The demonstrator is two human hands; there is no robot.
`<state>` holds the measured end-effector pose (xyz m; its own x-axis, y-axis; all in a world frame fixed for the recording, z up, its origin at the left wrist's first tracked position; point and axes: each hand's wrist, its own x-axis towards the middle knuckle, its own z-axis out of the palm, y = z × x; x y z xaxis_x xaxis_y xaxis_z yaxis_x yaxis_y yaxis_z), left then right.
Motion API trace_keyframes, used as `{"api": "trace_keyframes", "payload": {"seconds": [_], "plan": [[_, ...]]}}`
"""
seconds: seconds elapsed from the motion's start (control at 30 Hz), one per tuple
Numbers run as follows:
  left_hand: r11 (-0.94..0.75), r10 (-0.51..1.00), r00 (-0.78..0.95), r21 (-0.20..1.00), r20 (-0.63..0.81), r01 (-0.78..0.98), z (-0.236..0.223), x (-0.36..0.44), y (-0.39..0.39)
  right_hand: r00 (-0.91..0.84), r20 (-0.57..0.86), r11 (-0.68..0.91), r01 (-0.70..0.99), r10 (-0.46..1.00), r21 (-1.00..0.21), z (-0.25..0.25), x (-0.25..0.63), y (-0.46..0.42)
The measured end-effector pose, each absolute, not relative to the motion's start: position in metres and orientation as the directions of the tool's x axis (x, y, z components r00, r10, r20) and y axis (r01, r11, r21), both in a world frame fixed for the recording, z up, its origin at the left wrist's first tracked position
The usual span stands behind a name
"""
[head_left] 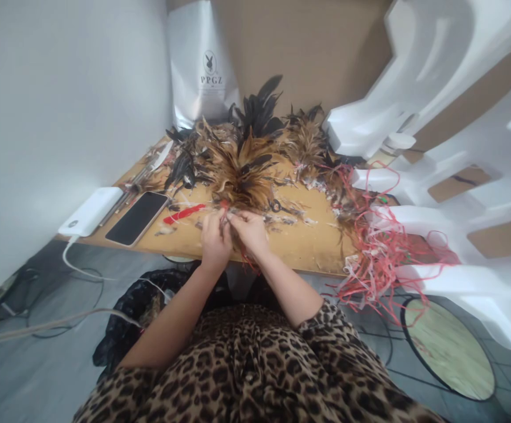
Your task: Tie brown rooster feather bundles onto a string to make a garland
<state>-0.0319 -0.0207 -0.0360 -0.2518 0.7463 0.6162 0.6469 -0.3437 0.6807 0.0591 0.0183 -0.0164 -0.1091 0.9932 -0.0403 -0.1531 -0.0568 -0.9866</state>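
Both my hands meet at the front edge of a wooden table, fingertips pinched together. My left hand (216, 236) is closed at the base of a bunch of brown and golden feathers (244, 173), where a bit of red shows. Pressed in from the other side, my right hand (250, 231) pinches at the same feather base; the exact spot under the fingertips is hidden. Thin brown and red strands (247, 255) hang below the hands. Left of them lies a red strip (184, 214). Small black-handled scissors (276, 205) seem to lie just beyond my right hand.
A phone (137, 218) and a white power bank (90, 211) with a cable lie at the left. More feather bunches (306, 138) and a silver bag (202, 64) stand behind. At right are tangled pink strings (381, 252), white foam pieces (458, 279) and a round mirror-like disc (449, 349).
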Motion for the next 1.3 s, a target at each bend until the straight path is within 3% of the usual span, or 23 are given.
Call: {"api": "trace_keyframes", "payload": {"seconds": [0.1,0.2,0.3,0.4,0.57,0.67,0.83,1.0,1.17,1.3], "plan": [[-0.386,0.769,-0.3,0.785,0.564,0.484,-0.033,-0.025,-0.023,-0.139,-0.061,-0.096,-0.257,0.988,-0.962,-0.018,0.065,0.025],[-0.305,0.859,-0.418,0.951,0.295,0.045,-0.027,-0.02,-0.019,-0.256,-0.075,-0.161,-0.337,0.964,-0.928,-0.017,0.073,0.03],[-0.176,0.932,-0.36,0.908,0.03,-0.379,-0.017,-0.017,-0.016,-0.354,-0.049,-0.179,-0.344,0.934,-0.922,-0.015,0.083,0.032],[-0.092,0.968,-0.247,0.843,-0.049,-0.529,-0.008,-0.016,-0.018,-0.433,-0.017,-0.183,-0.344,0.901,-0.921,-0.015,0.093,0.033],[-0.046,0.988,-0.149,0.866,-0.033,-0.498,-0.006,-0.015,-0.023,-0.577,0.028,-0.219,-0.355,0.816,-0.909,-0.014,0.102,0.032],[-0.121,0.972,-0.235,0.87,0.007,-0.477,-0.011,-0.014,-0.021,-0.604,0.048,-0.167,-0.294,0.795,-0.941,-0.012,0.103,0.032],[-0.204,0.92,-0.392,0.886,0.027,-0.417,-0.022,-0.015,-0.017,-0.485,0.081,0.002,-0.161,0.871,-0.987,-0.007,0.097,0.032],[-0.236,0.907,-0.409,0.926,0.101,-0.295,-0.028,-0.018,-0.019,-0.354,0.026,-0.004,-0.085,0.935,-0.996,-0.007,0.09,0.028],[-0.259,0.896,-0.413,0.947,0.161,-0.192,-0.032,-0.017,-0.021,-0.314,-0.044,-0.113,-0.207,0.948,-0.972,-0.01,0.083,0.025],[-0.22,0.924,-0.365,0.94,0.115,-0.262,-0.032,-0.015,-0.023,-0.348,-0.042,-0.137,-0.252,0.936,-0.958,-0.009,0.086,0.024]]}}
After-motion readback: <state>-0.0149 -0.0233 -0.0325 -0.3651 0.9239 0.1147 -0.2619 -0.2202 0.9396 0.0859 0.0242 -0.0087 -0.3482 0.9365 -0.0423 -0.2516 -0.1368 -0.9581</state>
